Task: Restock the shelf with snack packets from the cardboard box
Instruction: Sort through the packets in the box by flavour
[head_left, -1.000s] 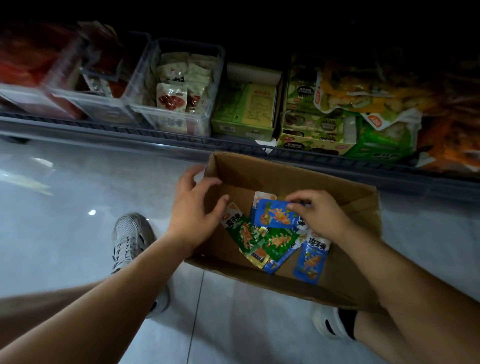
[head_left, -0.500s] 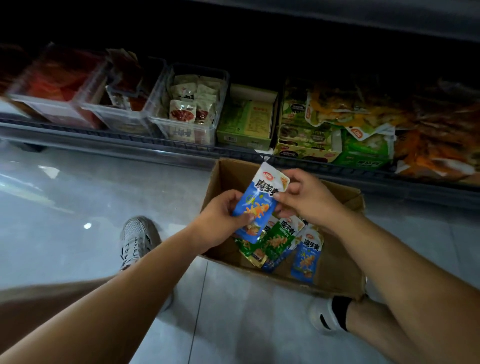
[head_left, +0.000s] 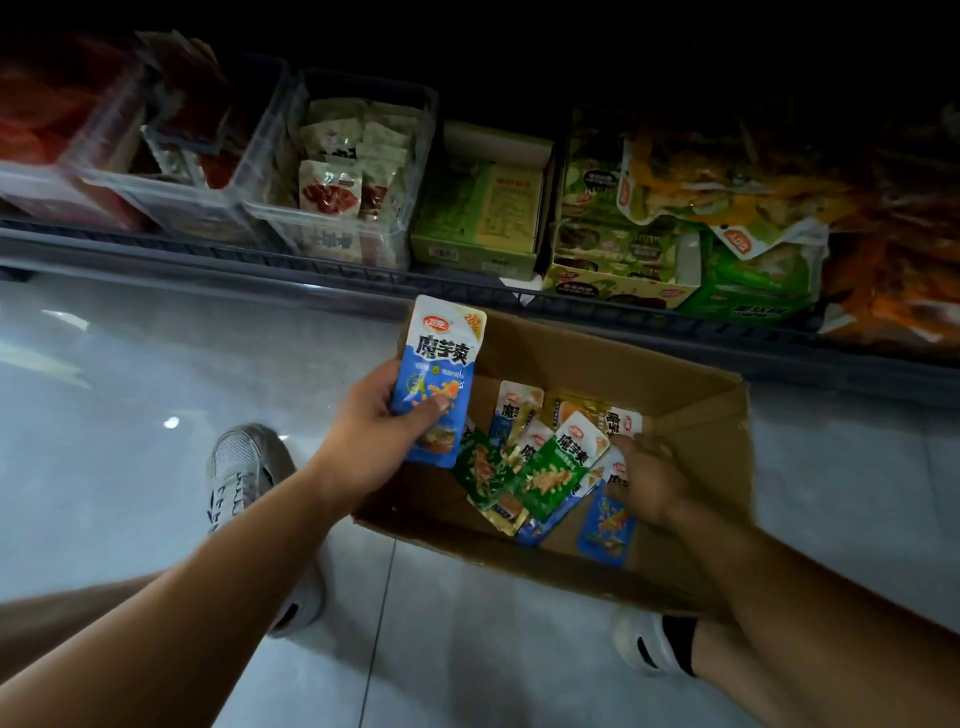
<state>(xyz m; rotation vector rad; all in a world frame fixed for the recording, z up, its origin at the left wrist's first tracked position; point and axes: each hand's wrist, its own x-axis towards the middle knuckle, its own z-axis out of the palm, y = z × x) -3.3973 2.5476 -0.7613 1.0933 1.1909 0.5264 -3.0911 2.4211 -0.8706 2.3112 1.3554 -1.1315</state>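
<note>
The glossy pale grey tiled floor (head_left: 130, 467) caught a small bright spot of reflected light (head_left: 171, 422). A thin dark grout line (head_left: 378, 623) ran across it. Behind, the low dark metal shelf (head_left: 208, 252) sat in deep shadow.

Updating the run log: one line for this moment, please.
left hand: holds blue snack packet | right hand: in cardboard box, on loose packets, grip blurred

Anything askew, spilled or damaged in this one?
Mildly. On the shelf, a crumpled orange-and-white bag slumps across the green cartons at the right instead of standing. The packets in the cardboard box lie jumbled and overlapping. No spill visible.
</note>
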